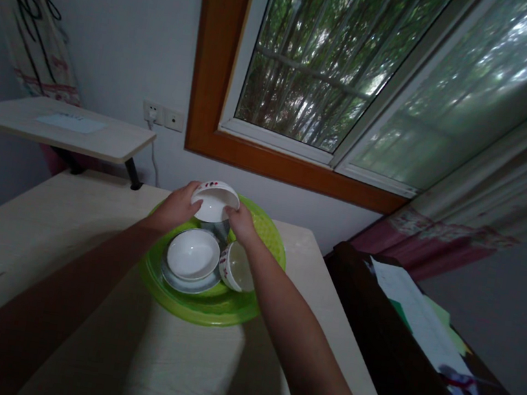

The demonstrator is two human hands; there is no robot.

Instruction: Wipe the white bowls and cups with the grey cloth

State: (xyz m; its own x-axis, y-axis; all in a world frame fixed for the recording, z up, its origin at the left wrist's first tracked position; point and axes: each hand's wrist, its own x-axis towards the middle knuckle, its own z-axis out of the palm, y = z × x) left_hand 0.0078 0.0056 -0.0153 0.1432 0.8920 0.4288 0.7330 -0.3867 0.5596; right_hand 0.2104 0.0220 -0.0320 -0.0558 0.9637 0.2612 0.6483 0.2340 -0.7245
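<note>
A white bowl with a red pattern near its rim (215, 202) is held at the far side of a green basin (198, 314), tilted so that its inside faces me. My left hand (178, 206) grips it from the left, thumb at the rim. On the right, my right hand (242, 220) closes on the other side of the same bowl. Inside the basin, a plain white bowl (193, 254) rests on a wider pale dish (189, 286). Beside it a second patterned bowl (236, 269) leans on its side, partly covered by my right forearm.
The basin stands on a light wooden table (92, 330) against the wall. A raised shelf (58, 120) with a paper sheet is at the left, near a wall socket (162, 116). Right of the table is a dark cabinet (362, 329) with papers (419, 311). A window (321, 68) lies behind.
</note>
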